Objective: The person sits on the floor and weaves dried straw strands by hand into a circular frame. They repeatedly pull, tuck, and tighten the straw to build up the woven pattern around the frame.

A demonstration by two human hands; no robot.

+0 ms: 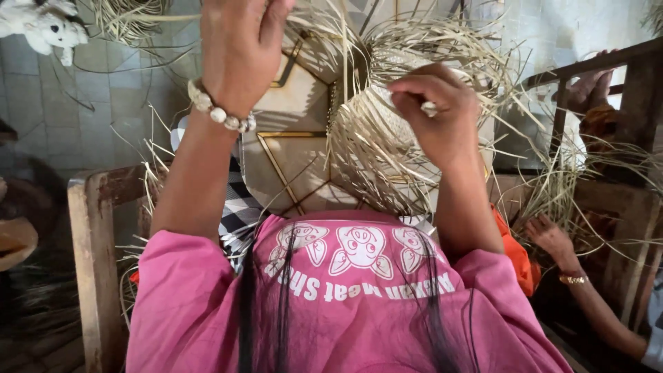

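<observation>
Between the two raised hands, at the top middle of the view, sits a half-woven straw piece [387,131], a rounded bundle whose loose strands fan outward and downward in every direction; its body hangs roughly upright, with the longest fibres trailing down toward the pink shirt [345,304]. The right hand [438,114] is closed on it, fingers curled and pinching strands near the bundle's upper right side. The left hand [238,48] is lifted higher and to the left, its back to the camera; whether its fingers grip anything cannot be told, as they run out of the top edge. A bead bracelet [221,114] circles that wrist. Behind the weave lies a pale panel with gold lines [290,152]. Room is tight: a wooden chair frame [93,235] borders the left, and at the right another person's hand [549,238] works among more straw [559,186], close beside the right elbow.
</observation>
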